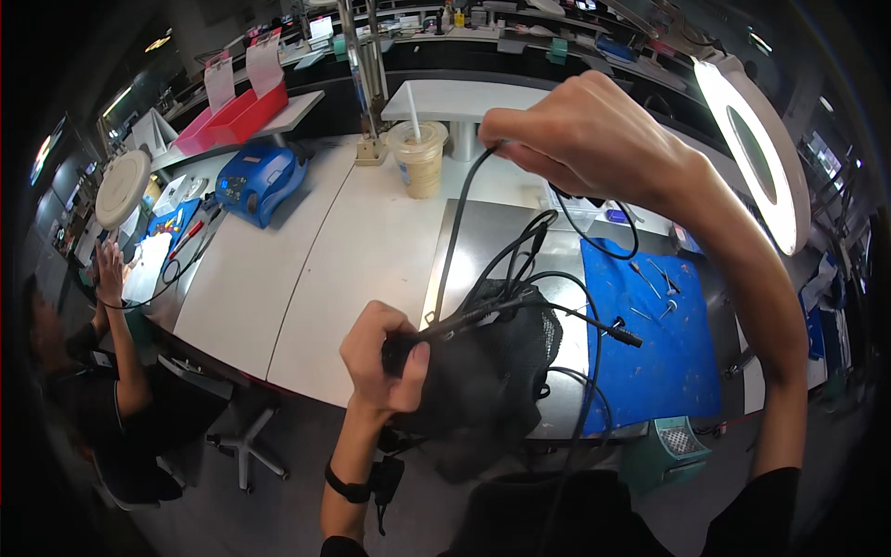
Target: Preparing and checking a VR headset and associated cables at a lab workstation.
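My left hand is closed around a bundle of black cables just over the near edge of the bench. Below the bundle hangs a black mesh bag; whether my left fingers also grip its top, I cannot tell. Raised high on the right, my right hand is closed on a black cable. One stretch of it runs taut down to the bundle, and another loop dangles under the wrist. Loose cable ends with a dark connector stick out over a blue mat.
Small dental-looking tools lie on the mat. A lidded drink cup with a straw stands behind. Further left are a blue device and a red bin. A ring lamp overhangs the right. Another person sits at far left.
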`<act>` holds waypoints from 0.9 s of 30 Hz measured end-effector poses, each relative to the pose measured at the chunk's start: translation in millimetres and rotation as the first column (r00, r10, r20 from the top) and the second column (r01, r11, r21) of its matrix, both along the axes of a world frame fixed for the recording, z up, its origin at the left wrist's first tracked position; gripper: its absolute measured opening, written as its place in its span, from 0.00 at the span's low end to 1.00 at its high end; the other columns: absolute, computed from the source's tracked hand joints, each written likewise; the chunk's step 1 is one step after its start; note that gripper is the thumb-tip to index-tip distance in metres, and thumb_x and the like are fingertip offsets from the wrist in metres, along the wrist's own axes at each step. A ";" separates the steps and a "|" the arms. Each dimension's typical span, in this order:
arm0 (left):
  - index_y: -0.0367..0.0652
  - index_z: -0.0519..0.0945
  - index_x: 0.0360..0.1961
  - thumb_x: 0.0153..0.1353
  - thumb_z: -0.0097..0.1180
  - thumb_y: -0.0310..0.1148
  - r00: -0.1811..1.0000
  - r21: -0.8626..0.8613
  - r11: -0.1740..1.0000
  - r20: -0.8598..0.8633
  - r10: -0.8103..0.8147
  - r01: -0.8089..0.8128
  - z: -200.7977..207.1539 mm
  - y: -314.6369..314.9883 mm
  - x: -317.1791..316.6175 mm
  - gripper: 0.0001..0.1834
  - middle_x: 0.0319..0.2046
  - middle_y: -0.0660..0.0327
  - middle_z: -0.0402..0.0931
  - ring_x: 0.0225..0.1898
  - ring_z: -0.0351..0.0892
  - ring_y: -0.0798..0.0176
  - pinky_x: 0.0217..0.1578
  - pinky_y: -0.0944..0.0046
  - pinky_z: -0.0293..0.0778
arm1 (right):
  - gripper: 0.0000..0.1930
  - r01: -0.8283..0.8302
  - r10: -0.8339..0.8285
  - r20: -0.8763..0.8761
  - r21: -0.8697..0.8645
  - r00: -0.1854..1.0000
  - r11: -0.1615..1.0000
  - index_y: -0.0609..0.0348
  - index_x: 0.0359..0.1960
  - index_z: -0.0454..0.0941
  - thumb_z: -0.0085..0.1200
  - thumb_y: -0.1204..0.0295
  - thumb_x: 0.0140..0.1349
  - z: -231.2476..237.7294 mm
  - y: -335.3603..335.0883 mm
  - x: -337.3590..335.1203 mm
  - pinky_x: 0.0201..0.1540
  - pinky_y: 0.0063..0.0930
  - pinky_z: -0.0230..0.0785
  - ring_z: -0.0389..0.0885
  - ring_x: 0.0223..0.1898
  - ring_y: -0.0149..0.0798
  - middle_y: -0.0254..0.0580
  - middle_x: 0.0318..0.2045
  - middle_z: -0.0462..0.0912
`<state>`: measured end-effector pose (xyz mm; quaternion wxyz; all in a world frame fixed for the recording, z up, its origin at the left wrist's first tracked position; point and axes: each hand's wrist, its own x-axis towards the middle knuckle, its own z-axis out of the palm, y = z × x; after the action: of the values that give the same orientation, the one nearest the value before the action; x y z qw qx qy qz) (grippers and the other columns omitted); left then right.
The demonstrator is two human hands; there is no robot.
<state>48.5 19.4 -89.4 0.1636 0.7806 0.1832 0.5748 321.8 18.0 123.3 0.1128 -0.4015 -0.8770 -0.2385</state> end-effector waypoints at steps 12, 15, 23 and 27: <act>0.35 0.77 0.42 0.55 0.62 0.15 0.998 0.224 0.974 -0.037 0.047 -0.037 33.8 -4.8 -6.7 0.14 0.30 0.54 0.79 0.27 0.79 0.55 0.26 0.59 0.74 | 0.03 -0.220 0.232 0.311 -0.075 0.922 0.973 0.57 0.33 0.77 0.58 0.76 0.57 15.5 12.5 -78.4 0.26 0.46 0.71 0.82 0.24 0.53 0.44 0.17 0.77; 0.35 0.77 0.43 0.57 0.61 0.15 0.999 0.136 0.991 -0.033 0.009 -0.004 32.8 -5.8 -1.5 0.13 0.31 0.54 0.79 0.26 0.80 0.56 0.25 0.62 0.75 | 0.02 -0.209 0.247 0.304 -0.151 0.920 0.966 0.59 0.29 0.77 0.57 0.76 0.56 8.7 14.2 -84.1 0.27 0.47 0.72 0.82 0.25 0.55 0.46 0.17 0.77; 0.34 0.74 0.48 0.60 0.59 0.13 0.988 0.272 0.955 0.124 0.088 -0.120 4.4 9.5 10.8 0.16 0.37 0.48 0.82 0.28 0.83 0.54 0.27 0.62 0.79 | 0.07 -0.208 0.345 0.197 -0.502 0.918 0.840 0.60 0.33 0.84 0.58 0.70 0.61 -33.8 16.7 -102.2 0.33 0.48 0.74 0.83 0.29 0.58 0.51 0.24 0.84; 0.34 0.73 0.51 0.61 0.57 0.13 0.983 0.266 0.957 0.169 0.072 -0.116 0.5 13.8 14.5 0.18 0.35 0.49 0.82 0.28 0.82 0.53 0.27 0.60 0.78 | 0.07 -0.168 0.292 0.084 -0.655 0.953 0.737 0.60 0.35 0.85 0.57 0.71 0.61 -32.9 17.1 -102.5 0.35 0.48 0.73 0.84 0.31 0.55 0.53 0.25 0.84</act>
<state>63.0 33.2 -88.9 0.0400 0.7382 0.1249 0.6617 219.2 35.1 90.3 -0.0822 -0.2805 -0.9547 0.0553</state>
